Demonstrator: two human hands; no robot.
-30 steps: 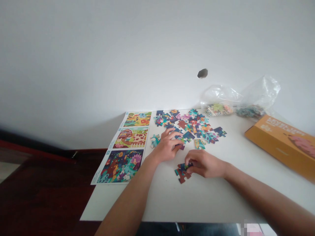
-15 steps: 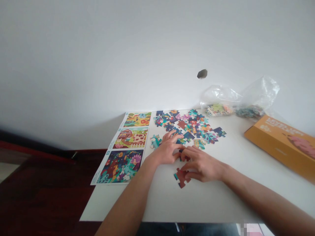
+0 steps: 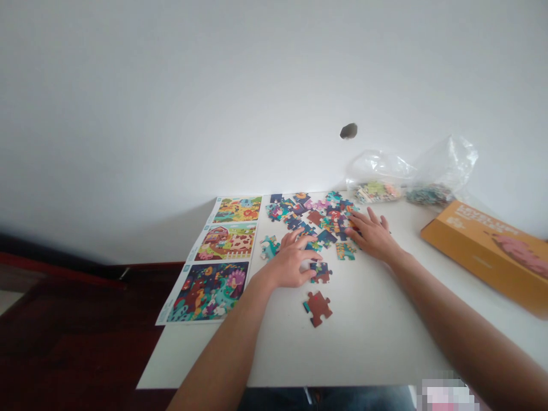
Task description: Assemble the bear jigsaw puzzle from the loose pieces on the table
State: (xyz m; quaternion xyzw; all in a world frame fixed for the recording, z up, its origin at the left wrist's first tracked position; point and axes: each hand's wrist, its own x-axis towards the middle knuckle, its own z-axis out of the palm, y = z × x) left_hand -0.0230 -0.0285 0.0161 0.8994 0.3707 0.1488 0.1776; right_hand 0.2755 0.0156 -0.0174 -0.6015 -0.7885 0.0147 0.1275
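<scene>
Loose colourful puzzle pieces (image 3: pixel 314 216) lie scattered on the white table (image 3: pixel 363 337). My left hand (image 3: pixel 290 261) rests palm down at the near edge of the pile, fingers slightly curled and apart, thumb touching a dark piece (image 3: pixel 321 272). My right hand (image 3: pixel 371 234) lies flat and spread on the right side of the pile, covering some pieces. A brown piece (image 3: pixel 317 307) lies alone nearer to me, touched by neither hand.
A sheet with three picture guides (image 3: pixel 218 257) lies along the table's left edge. Two clear plastic bags of pieces (image 3: pixel 411 182) sit at the back right. An orange box (image 3: pixel 488 251) lies at the right. A white wall stands behind; dark floor to the left.
My right hand has let go of the brown piece near me and moved away to the right side of the pile, opening flat. My left hand has barely moved.
</scene>
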